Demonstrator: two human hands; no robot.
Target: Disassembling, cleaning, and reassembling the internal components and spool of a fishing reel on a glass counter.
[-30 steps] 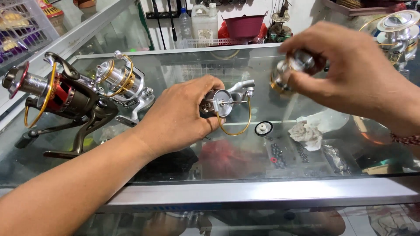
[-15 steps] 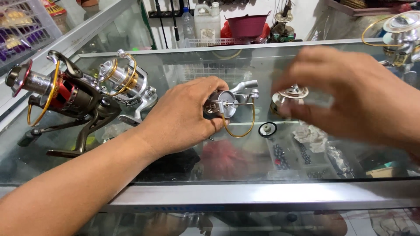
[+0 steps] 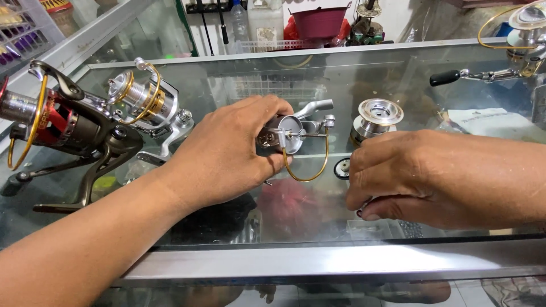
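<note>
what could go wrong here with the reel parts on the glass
1. The loose spool stands on the glass top just beyond the right hand; a bump might roll it away.
2. The small black ring beside that hand could be swept off.
3. The left hand holds the reel body one-handed; it may slip onto the glass.

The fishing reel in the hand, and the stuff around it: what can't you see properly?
- Reel body, head view: its left part hidden under the left hand.
- Small dark part under the right hand: the fingers cover it, kind unclear.
- Red-and-gold reel: cut off by the left edge.
- Reel top right: cut off by the right edge.
- Things under the glass counter: blurred by reflections.
</note>
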